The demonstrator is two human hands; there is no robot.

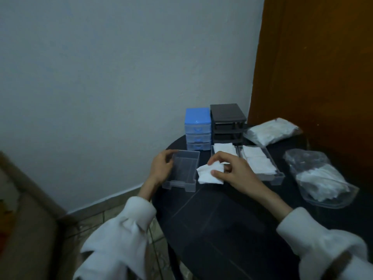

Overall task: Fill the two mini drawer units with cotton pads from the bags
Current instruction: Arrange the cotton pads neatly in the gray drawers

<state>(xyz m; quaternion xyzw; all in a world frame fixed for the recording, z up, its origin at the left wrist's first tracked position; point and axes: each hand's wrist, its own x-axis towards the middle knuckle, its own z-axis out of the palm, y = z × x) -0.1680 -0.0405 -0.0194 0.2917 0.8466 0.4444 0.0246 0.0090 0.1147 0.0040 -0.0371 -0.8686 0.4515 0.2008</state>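
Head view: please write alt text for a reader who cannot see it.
A right hand pinches cotton pads beside an empty clear drawer held by the left hand. Behind are two filled drawers, blue and black drawer units, and two bags.

A: My right hand [232, 170] covers the near half of the middle drawer [224, 151], so I can't judge its fill.

B: And the sleeves?

A: Cut off at the bottom edge. Blue unit's [197, 129] drawer contents are unreadable.

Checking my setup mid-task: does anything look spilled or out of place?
Nothing spilled. Three drawers lie out of the black unit: two hold pads, the empty drawer is at the left hand. The right hand pinches cotton pads.
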